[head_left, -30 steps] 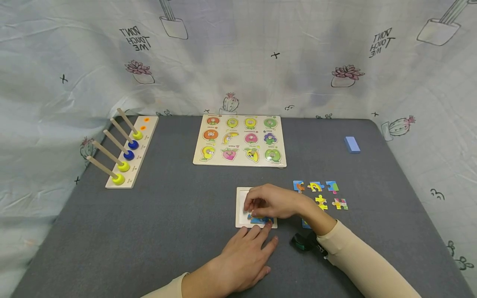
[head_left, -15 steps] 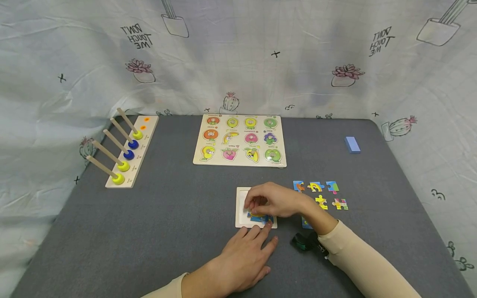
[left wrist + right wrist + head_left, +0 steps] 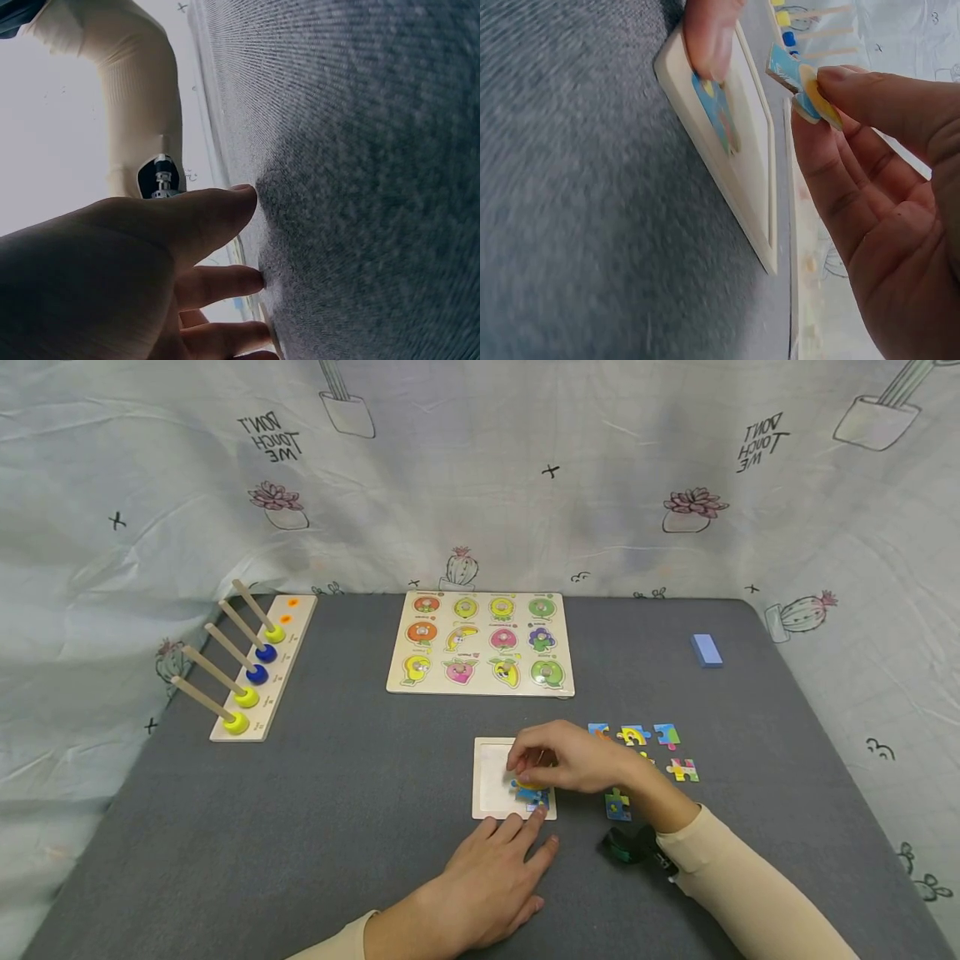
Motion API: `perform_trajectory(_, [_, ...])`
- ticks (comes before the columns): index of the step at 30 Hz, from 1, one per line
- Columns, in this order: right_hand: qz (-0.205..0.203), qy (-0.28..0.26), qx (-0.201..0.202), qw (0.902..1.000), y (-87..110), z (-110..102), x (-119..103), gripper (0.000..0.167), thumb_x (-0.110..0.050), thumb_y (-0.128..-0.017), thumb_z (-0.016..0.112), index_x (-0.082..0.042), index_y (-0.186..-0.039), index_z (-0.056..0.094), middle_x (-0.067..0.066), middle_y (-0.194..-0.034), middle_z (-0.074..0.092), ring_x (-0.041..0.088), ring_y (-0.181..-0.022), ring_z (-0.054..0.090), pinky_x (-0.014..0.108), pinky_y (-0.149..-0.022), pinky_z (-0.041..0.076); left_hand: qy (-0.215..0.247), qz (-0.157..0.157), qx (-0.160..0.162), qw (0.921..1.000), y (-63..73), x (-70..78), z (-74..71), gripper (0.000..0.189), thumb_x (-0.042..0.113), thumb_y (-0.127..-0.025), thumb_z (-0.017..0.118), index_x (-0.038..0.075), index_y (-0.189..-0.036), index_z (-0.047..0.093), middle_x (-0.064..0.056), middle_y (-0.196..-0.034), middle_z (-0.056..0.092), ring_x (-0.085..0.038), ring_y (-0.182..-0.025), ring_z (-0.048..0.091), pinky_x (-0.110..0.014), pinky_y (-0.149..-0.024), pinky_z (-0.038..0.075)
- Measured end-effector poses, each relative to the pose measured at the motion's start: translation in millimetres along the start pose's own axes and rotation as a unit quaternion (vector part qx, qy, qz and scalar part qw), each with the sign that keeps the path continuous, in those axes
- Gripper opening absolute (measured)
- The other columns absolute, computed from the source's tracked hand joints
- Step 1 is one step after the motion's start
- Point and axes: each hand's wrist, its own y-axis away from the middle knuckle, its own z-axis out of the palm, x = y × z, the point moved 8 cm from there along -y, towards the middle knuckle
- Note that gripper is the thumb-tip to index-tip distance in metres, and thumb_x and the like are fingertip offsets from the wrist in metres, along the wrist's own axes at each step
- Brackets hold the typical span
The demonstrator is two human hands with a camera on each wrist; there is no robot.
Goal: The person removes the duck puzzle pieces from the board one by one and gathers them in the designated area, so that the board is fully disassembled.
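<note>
My right hand pinches a blue-and-yellow jigsaw piece between thumb and fingers. In the right wrist view this piece is tilted and raised clear of the shallow wooden puzzle tray. A second blue piece lies inside the tray, in the corner nearest my left hand. One left fingertip presses on that lying piece. The other left fingers stretch forward at the tray's front edge. In the left wrist view, the left thumb is extended just over the grey cloth.
Several loose jigsaw pieces lie right of the tray, some partly behind the right forearm. A fruit puzzle board is at the back. A peg board with coloured rings stands left. A blue block lies at the far right.
My right hand has shifted a little right and up with the pinched piece, uncovering more of the tray's inside. The left hand has stayed in place.
</note>
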Motion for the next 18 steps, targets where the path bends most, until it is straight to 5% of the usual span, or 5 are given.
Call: perform_trajectory(18, [0.021,-0.027,0.032,0.9989,49.5,-24.1,5.9,0.012,-0.012,-0.099,0.069,-0.007,-0.110,0.070,0.002,-0.100,0.071,0.013,-0.087,0.069,0.031,-0.079,0.059,0.005,-0.001,-0.003,1.0000,0.0,0.0,-1.6,0.065,0.061,-0.097,0.059,0.026,-0.150,0.052,-0.006,-0.161,0.041,-0.016,-0.123,0.046,-0.032,-0.090,0.041])
